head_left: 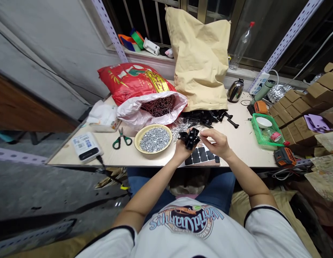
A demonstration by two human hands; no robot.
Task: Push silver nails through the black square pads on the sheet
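A bunch of black plastic parts [192,139] is gripped in my left hand [182,151], above the front edge of the table. My right hand [217,141] is beside it, thumb and index finger pinched together close to the parts; what they hold is too small to make out. Under the hands lies a sheet with dark square pads [201,156]. More black plastic parts [209,116] are heaped behind, by the mouth of a large tan bag [200,61]. Loose metal pins [179,127] lie left of that heap. A yellow bowl [136,143] full of small silvery metal pieces stands to the left.
A red sack [136,80] lies open, showing many brownish nails or screws [159,106]. Green-handled scissors [121,139] and a white device [86,147] with a cable are at left. At right are a green basket [266,143], a steel kettle [235,90] and stacked cardboard boxes [295,107].
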